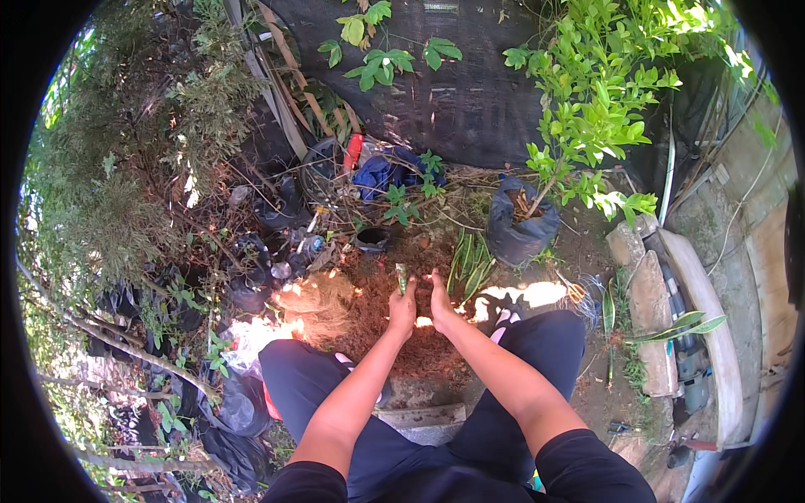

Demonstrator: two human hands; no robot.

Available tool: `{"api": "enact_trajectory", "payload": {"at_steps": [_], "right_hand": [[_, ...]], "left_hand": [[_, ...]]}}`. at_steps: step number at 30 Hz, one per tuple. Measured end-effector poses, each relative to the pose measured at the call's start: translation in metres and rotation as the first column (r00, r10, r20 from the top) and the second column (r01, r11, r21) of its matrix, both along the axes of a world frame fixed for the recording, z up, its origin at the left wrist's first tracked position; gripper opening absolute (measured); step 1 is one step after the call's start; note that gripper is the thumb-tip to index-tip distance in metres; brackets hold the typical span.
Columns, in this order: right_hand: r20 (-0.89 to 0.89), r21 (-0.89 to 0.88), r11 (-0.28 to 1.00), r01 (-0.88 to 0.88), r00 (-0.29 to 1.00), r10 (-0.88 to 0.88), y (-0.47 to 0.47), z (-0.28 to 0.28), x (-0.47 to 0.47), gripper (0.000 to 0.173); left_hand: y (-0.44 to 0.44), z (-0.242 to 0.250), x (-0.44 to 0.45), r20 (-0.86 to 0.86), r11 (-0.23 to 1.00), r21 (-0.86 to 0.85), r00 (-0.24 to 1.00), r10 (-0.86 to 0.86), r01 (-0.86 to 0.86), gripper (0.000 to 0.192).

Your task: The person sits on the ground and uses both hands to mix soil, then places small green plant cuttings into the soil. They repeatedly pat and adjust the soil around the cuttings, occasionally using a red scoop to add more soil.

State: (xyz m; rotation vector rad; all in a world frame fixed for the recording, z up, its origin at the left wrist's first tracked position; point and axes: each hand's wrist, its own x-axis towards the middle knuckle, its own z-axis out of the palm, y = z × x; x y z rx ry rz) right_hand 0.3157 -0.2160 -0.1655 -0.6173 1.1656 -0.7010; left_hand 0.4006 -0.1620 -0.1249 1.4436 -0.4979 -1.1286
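Observation:
Over a patch of loose reddish-brown soil or coco peat (377,295), my left hand (402,308) is closed around a short piece of green mottled leaf (401,271), which points up and away from me. My right hand (440,302) is beside it with a small gap between, palm turned inward and nothing visible in it. Several long yellow-edged snake plant leaves (468,267) lie just right of my right hand. A small black pot (372,239) stands beyond my hands, and a tangle of tan fibre (317,302) lies to their left.
A potted leafy plant in a black grow bag (522,229) stands at the back right. Orange-handled scissors (573,292) lie near clear tangled line (591,302). Stone blocks (654,327) edge the right side. Branches and plastic bags (239,402) crowd the left; black netting (465,82) hangs behind.

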Motion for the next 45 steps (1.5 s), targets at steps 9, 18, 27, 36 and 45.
{"api": "enact_trajectory", "payload": {"at_steps": [9,18,27,36,45], "right_hand": [[0.379,0.022,0.985,0.171,0.910,-0.166,0.019,0.021,0.020,0.059],[0.064,-0.096,0.962,0.255,0.966,-0.250,0.016,0.040,0.010,0.034],[-0.192,-0.297,0.955,0.001,0.980,-0.061,0.013,0.025,0.003,0.034],[-0.470,-0.337,0.885,-0.321,0.872,0.137,0.018,0.033,0.003,0.044],[-0.186,-0.042,0.947,-0.317,0.934,0.305,0.025,0.013,0.009,0.084]], "left_hand": [[0.000,-0.039,-0.017,0.420,0.999,0.033,0.907,-0.022,0.009,0.059],[-0.013,-0.036,-0.010,0.465,0.996,-0.062,0.885,-0.023,0.058,0.064],[0.001,-0.069,0.029,0.532,0.970,-0.195,0.847,-0.023,0.148,0.053],[0.017,-0.044,0.040,0.206,0.981,-0.100,0.968,-0.144,0.167,0.067],[0.025,-0.035,0.042,-0.339,0.981,0.053,0.927,-0.157,0.186,0.065]]}}
